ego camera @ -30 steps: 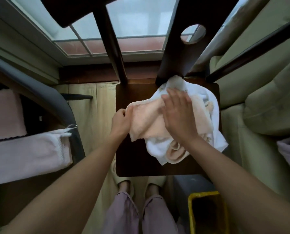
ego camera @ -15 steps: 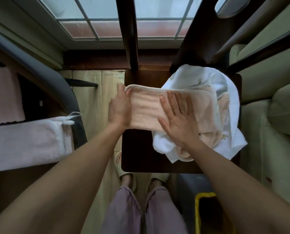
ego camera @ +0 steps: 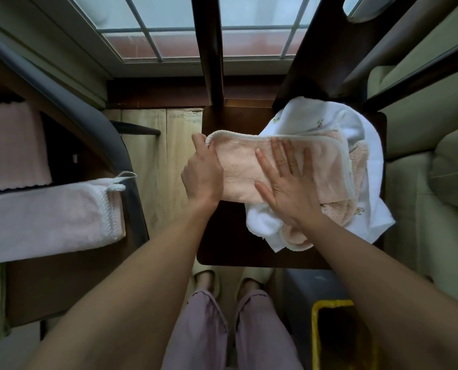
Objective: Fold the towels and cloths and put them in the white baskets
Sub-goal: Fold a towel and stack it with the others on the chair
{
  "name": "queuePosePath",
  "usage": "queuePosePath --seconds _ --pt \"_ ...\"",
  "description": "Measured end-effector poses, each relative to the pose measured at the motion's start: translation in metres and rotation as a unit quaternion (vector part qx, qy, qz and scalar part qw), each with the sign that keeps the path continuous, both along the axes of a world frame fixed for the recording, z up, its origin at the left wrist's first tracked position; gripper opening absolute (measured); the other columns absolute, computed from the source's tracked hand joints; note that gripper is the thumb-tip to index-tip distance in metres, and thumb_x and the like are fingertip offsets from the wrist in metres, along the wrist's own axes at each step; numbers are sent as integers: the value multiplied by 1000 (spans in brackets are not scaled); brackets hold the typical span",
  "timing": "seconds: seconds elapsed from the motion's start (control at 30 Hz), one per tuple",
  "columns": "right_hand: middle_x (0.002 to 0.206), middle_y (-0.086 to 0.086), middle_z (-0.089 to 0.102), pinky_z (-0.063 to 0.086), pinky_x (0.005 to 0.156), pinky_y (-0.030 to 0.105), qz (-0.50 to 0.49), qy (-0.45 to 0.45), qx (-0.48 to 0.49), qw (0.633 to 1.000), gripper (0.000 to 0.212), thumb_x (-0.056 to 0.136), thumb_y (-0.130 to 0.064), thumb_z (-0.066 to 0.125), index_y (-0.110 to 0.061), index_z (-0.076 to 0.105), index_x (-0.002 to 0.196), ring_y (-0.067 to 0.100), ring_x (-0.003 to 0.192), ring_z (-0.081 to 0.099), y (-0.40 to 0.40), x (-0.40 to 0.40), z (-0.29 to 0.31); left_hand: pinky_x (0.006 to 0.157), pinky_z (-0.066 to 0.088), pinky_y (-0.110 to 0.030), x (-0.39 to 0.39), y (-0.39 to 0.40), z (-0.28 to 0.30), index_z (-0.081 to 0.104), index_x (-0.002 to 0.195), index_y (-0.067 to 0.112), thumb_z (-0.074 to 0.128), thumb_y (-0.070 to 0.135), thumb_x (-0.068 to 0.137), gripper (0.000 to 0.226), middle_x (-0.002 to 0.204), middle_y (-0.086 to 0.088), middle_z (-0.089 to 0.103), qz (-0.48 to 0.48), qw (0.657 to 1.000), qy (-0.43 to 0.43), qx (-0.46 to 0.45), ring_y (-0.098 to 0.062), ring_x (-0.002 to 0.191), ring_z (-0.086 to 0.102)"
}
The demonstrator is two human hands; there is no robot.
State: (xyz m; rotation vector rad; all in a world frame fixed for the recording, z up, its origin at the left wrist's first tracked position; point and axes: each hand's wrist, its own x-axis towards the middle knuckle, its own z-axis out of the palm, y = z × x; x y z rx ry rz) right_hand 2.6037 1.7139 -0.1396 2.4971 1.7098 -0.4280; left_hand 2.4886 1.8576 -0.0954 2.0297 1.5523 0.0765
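No legible txt, labels or nos.

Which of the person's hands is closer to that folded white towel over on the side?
The left. The left hand grips the peach towel's end, on the side toward the folded white towel. The right hand presses flat on the peach towel, farther away.

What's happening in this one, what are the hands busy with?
A person is folding a peach towel on a dark wooden chair seat. The left hand grips the towel's left end, while the right hand presses flat on top of it. The towel lies across a heap of unfolded white cloth. Two folded pink towels lie off to the left. No white basket is in view.
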Motion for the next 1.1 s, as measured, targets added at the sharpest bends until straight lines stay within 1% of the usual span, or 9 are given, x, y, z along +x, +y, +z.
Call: queuePosePath --seconds 0.17,0.27,0.33,0.5,0.63,0.73,0.83,1.0,1.1 --pt "163 1 -4 -9 118 49 -19 103 24 994 64 98 -53 8 -24 6 155 14 148 -13 3 12 27 61 49 -41 3 11 8 43 113 12 33 37 104 28 78 -2 58 -66 997 -33 8 -26 67 59" --pt "154 8 33 6 120 50 -122 70 129 982 56 99 -39 27 -13 34 148 22 146 22 5 27 52 56 44 -32 6 -1 21 46 110 12 36 37 103 28 73 8 51 -12 997 -79 -15 -16 65 55" --pt "142 12 48 11 118 53 -176 41 144 973 47 98 -29 39 -8 44 139 27 139 35 5 45 59 52 39 -24 10 -11 27 47 108 12 38 37 103 27 73 11 49 -1 995 -98 -24 -6 62 51" --pt "141 13 48 3 117 51 -224 92 56 969 51 96 -27 50 -10 40 143 30 143 27 5 89 54 53 37 -27 25 -26 34 49 108 14 40 39 102 27 75 10 53 -33 994 -107 -11 -3 61 51" --pt "133 14 53 26 109 43 -313 117 41 942 64 87 -39 62 -5 42 138 32 127 44 5 100 58 58 39 -29 33 -24 33 50 107 14 39 41 102 29 76 9 54 -40 995 -95 -3 -7 62 51" --pt "134 14 53 32 104 42 -357 109 49 926 66 86 -40 67 -4 43 136 33 125 45 0 98 65 57 35 -29 34 -21 33 51 106 13 38 40 102 30 78 8 54 -35 996 -78 -3 -9 63 50" --pt "118 13 61 36 98 41 -379 116 49 917 53 86 -42 67 -3 56 120 33 116 52 -6 100 65 57 33 -29 32 -20 34 50 105 11 37 39 103 31 79 4 55 -29 996 -78 -1 -14 67 51" --pt "104 11 62 37 96 42 -422 116 2 899 52 86 -54 61 -4 61 100 33 108 53 -11 98 62 53 29 -27 29 -13 39 50 105 10 34 38 103 32 77 0 56 -28 997 -68 24 -16 66 51" --pt "86 10 61 37 94 41 -413 106 111 897 34 89 -41 62 -8 56 84 32 94 56 -8 85 66 57 31 -30 28 -12 40 49 107 11 33 38 104 32 77 -1 56 -40 998 -36 33 -19 66 53"
